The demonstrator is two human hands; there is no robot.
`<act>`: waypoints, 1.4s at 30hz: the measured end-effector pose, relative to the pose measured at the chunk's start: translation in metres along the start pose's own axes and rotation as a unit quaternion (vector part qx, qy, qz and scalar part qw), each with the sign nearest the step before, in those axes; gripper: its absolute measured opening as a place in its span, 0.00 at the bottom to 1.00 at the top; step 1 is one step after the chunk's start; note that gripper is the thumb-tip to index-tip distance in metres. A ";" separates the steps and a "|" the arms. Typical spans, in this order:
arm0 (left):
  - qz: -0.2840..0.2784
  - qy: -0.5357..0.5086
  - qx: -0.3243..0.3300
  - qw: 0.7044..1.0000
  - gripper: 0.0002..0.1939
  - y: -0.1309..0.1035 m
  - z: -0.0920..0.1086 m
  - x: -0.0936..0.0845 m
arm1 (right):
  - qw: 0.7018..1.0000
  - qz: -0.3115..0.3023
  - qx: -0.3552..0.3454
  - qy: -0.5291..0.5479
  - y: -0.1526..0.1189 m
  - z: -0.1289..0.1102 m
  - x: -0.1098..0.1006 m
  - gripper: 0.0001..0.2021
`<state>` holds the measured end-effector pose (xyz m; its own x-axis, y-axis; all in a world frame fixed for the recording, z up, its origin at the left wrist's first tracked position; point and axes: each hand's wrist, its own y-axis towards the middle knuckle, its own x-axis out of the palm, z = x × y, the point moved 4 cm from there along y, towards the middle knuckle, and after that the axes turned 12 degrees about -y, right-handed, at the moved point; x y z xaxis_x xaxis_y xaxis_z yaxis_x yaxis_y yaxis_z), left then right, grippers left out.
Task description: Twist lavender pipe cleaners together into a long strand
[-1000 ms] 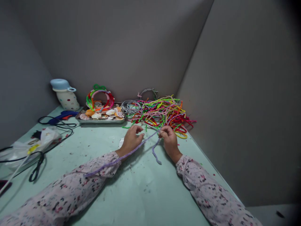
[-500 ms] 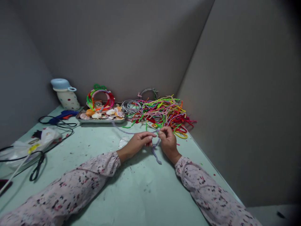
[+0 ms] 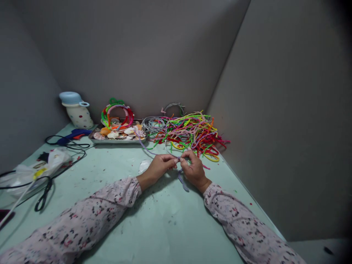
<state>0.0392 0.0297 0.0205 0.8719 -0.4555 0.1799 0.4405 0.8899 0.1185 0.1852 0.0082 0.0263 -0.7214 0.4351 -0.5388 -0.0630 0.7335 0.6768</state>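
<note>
Between my two hands runs a lilac pipe cleaner [image 3: 146, 149], its long end reaching up and left toward the tray and its short end hanging below my fingers. My left hand [image 3: 162, 165] pinches it between thumb and forefinger. Close beside, my right hand [image 3: 194, 168] is closed on the same pipe cleaner, fingertips almost meeting the left ones. A thin pale strand loops up from the pinch point. Just behind the hands lies a tangled heap of coloured pipe cleaners [image 3: 192, 128]. A whitish flat piece [image 3: 143, 166] rests near my left wrist.
A metal tray [image 3: 121, 142] of seashells holds several pipe-cleaner rings [image 3: 106, 113]. Grey wire coils [image 3: 154, 124] lie beside it. At left stand a bottle [image 3: 78, 112], a plastic bag [image 3: 55, 159] and black cables [image 3: 44, 198]. Grey walls enclose the table's back and right.
My left hand now pinches the lilac pipe cleaner, where its fingers were looser before. My right hand has turned and come nearer the left. The strip's long end has swung upward.
</note>
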 end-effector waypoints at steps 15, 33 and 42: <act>0.044 -0.058 -0.064 0.995 0.17 0.001 -0.013 -0.003 | 0.999 -0.017 -0.027 -0.035 0.000 -0.001 0.003 0.01; 0.075 -0.105 -0.090 0.988 0.13 -0.001 -0.014 -0.003 | 0.998 -0.038 -0.030 -0.036 0.001 -0.001 0.005 0.02; 0.081 -0.096 -0.081 0.989 0.12 0.000 -0.015 -0.004 | 0.998 -0.044 -0.023 -0.028 0.001 -0.003 0.006 0.03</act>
<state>0.0396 0.0320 0.0048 0.8839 -0.2900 0.3668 0.3414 0.9363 -0.0824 0.1791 0.0104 0.0253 -0.6724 0.3991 -0.6234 -0.1570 0.7462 0.6470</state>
